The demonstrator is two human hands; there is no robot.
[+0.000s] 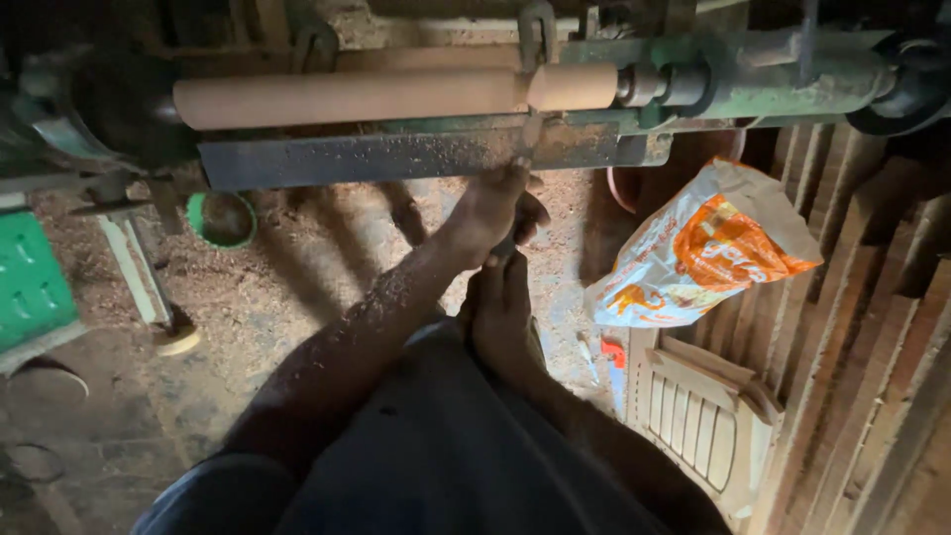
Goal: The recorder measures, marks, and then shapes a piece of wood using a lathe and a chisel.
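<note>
Up at the lathe: a pale wooden cylinder (396, 94) lies mounted crosswise, its long axis running left to right across the top of the view, and it looks smooth enough to be spinning, though that cannot be told for sure.
Tool rest: a flat metal tool rest (416, 159) dusted with shavings sits just below and parallel to the cylinder.
Left hand: the left hand (490, 208) reaches forward, its fingers (515, 173) curled over the rest's lower edge and clenched around the front of a turning tool (532, 129).
Right hand: the right hand (500, 312) sits farther back, nearer the body, fingers wrapped about what seems to be the tool's handle; the handle itself is mostly hidden in shadow.
Key relation: the cylinder lies straight ahead of and above both hands, its axis square to the tool, and the tool tip meets it at a groove right of centre. Left hand is clearly the nearer one.
Tailstock side: a green metal tailstock (753, 74) pins the cylinder's right end.
Floor: the sawdust-covered floor (297, 267) carries a small green bowl (222, 218) off to the left.
Right side: an orange-and-white plastic bag (703, 253) rests against stacked wooden slats (872, 327), with a pale louvred wooden panel (698, 416) below it.
</note>
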